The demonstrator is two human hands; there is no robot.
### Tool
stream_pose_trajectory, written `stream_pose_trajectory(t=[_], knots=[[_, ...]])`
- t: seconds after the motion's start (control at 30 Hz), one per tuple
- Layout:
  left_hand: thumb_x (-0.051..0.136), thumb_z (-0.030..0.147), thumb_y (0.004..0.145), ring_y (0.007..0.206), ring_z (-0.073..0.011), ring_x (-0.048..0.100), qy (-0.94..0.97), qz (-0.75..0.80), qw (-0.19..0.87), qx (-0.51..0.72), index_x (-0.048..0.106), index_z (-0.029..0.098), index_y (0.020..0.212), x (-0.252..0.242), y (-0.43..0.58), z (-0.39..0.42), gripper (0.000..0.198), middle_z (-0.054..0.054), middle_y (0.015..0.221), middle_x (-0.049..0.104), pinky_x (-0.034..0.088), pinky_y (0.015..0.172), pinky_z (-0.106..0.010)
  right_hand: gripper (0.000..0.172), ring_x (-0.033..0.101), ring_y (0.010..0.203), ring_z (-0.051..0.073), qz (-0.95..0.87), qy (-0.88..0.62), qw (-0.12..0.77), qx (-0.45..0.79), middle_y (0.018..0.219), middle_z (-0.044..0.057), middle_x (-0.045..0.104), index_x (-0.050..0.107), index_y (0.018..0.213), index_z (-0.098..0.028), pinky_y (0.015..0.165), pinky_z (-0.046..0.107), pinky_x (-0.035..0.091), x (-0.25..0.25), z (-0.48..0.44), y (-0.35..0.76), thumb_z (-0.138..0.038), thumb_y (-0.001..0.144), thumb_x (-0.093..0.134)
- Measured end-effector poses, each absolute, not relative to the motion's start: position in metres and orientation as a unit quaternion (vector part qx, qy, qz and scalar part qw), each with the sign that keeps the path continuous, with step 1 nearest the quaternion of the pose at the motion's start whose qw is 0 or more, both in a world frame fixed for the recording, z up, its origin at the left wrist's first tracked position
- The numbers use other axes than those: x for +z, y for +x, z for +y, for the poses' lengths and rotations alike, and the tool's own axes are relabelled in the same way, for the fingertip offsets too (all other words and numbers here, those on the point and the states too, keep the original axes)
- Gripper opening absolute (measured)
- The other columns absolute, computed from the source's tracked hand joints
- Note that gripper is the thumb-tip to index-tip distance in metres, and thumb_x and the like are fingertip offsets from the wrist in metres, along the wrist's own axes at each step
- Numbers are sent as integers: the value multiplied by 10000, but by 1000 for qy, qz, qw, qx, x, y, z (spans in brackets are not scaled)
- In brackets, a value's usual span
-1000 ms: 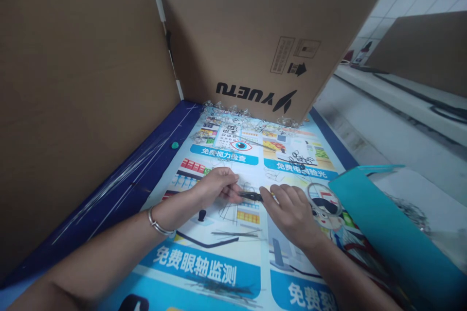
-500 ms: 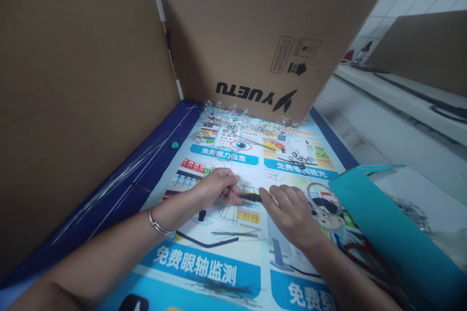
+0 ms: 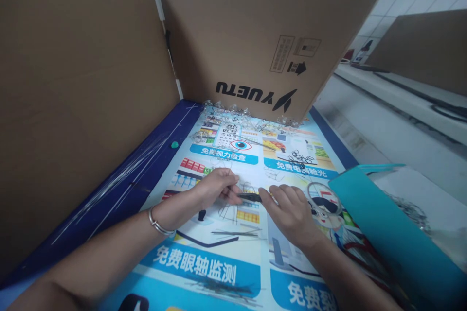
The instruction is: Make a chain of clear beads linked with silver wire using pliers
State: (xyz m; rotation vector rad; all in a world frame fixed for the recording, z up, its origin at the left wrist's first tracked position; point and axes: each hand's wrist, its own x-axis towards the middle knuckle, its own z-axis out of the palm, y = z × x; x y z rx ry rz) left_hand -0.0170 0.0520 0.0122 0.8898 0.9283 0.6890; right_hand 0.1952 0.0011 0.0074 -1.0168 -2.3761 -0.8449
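Note:
My right hand (image 3: 290, 211) is closed around the handles of dark pliers (image 3: 251, 197), whose jaws point left. The jaws reach the fingertips of my left hand (image 3: 219, 188), which are pinched together on a thin wire (image 3: 248, 186); its held end is hidden by the fingers. A silver bangle (image 3: 157, 223) circles my left wrist. Below the hands, thin straight wires (image 3: 237, 233) lie on the printed sheet (image 3: 251, 170). Closer to me is a dark bundle of cut wires (image 3: 222, 286).
Cardboard panels (image 3: 255, 24) stand at the back and left. Along the back lie several bent wire pieces (image 3: 233, 109), with black wire loops (image 3: 302, 158) nearer. A teal box (image 3: 394, 223) at the right holds coiled wire (image 3: 412, 211). A green lump (image 3: 174, 145) sits on the blue edge.

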Motion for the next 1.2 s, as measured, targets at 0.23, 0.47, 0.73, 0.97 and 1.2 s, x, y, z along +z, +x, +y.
stream_pose_trajectory(t=[0.23, 0.47, 0.73, 0.97, 1.2], knots=[[653, 377, 677, 458, -161, 633, 422, 422, 732, 328, 429, 163, 708, 14, -16, 51, 311, 4, 572, 619, 476, 450, -225, 191, 466, 777, 173, -860, -375, 203, -281, 847, 53, 602, 581, 993, -179, 693, 333, 303, 5, 2, 196, -169, 805, 550], [582, 400, 750, 477, -130, 626, 519, 400, 678, 334, 419, 167, 715, 19, -17, 51, 287, 13, 602, 611, 467, 501, -217, 145, 451, 719, 157, -869, -385, 180, -253, 742, 42, 554, 592, 950, -165, 654, 315, 304, 9, 2, 194, -193, 833, 512], [522, 353, 800, 540, -110, 618, 608, 359, 621, 340, 451, 162, 735, 21, -19, 52, 213, 3, 657, 612, 459, 567, -215, 154, 481, 709, 153, -873, -397, 184, -216, 704, 41, 551, 606, 899, -163, 657, 286, 334, 9, 3, 193, -279, 837, 525], [506, 269, 805, 604, -104, 590, 691, 375, 523, 329, 514, 160, 708, 26, -22, 51, 146, 1, 649, 611, 440, 607, -198, 146, 493, 687, 138, -879, -420, 166, -154, 673, 21, 542, 593, 783, -179, 623, 257, 329, 8, 1, 191, -292, 843, 521], [517, 347, 786, 512, -124, 625, 612, 410, 597, 318, 464, 170, 721, 21, -20, 53, 195, 8, 626, 615, 474, 520, -222, 180, 486, 742, 165, -861, -426, 199, -193, 739, 50, 556, 613, 880, -172, 671, 295, 330, 5, 4, 189, -320, 839, 520]])
